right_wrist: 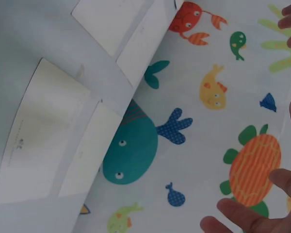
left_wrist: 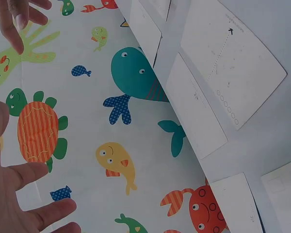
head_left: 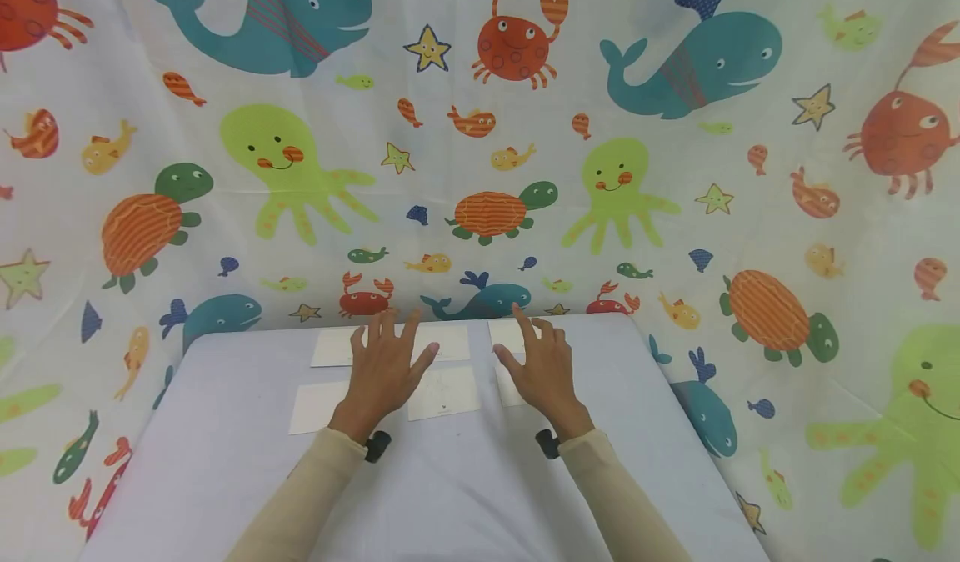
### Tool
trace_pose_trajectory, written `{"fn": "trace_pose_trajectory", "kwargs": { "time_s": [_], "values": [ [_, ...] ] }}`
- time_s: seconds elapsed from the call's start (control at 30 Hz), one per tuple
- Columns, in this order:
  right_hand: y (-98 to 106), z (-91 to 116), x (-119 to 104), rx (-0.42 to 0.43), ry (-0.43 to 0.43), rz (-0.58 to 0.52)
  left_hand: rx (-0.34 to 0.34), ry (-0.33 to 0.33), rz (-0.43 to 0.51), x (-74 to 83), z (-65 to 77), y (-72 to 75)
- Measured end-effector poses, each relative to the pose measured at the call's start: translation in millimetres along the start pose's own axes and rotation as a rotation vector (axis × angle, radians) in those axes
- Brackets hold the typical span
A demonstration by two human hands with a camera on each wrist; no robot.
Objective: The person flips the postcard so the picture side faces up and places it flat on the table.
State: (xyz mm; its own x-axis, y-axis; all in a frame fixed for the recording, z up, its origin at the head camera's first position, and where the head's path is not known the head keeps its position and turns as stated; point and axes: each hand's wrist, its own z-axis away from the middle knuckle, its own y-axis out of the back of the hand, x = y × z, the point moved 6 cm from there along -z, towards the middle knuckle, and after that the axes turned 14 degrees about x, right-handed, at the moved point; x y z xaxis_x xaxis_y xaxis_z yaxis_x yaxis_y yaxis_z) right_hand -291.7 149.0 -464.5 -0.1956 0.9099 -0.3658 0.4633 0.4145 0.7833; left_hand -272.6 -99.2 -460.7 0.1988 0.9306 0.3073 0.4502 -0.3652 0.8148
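Observation:
Both hands are held out over white paper cards laid in two rows on a table. My left hand [head_left: 382, 370], fingers spread, covers parts of the back left card [head_left: 330, 348] and front left card [head_left: 315, 408]. Between the hands lie the back middle card [head_left: 450, 341] and front middle card [head_left: 444, 393], which bears a small dark mark. My right hand [head_left: 545, 370], also spread, partly hides the back right card [head_left: 504, 334] and front right card [head_left: 510, 387]. Neither hand holds anything. In the wrist views, the left fingers [left_wrist: 48, 213] and right fingers [right_wrist: 242, 216] appear apart from the cards.
The table [head_left: 225, 462] wears a pale cloth with slight wrinkles. Behind and beside it hangs a curtain [head_left: 450, 145] printed with sea animals. Small dark devices sit at the left wrist [head_left: 377, 446] and right wrist [head_left: 547, 444].

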Motion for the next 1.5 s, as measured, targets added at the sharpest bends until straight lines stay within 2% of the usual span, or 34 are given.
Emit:
{"fn": "trace_pose_trajectory", "kwargs": {
  "time_s": [0.6, 0.87, 1.5],
  "values": [
    [-1.8, 6.9, 16.8, 0.022, -0.042, -0.025, 0.017, -0.010, 0.037, 8.1, 2.4, -14.4],
    [-2.5, 8.8, 26.1, 0.002, -0.076, -0.021, 0.017, -0.008, 0.059, 11.0, 4.4, -23.8],
    [-7.4, 13.9, 58.4, -0.018, -0.132, -0.039, 0.077, -0.047, 0.111, 30.5, 3.1, -39.2]
  ]
}}
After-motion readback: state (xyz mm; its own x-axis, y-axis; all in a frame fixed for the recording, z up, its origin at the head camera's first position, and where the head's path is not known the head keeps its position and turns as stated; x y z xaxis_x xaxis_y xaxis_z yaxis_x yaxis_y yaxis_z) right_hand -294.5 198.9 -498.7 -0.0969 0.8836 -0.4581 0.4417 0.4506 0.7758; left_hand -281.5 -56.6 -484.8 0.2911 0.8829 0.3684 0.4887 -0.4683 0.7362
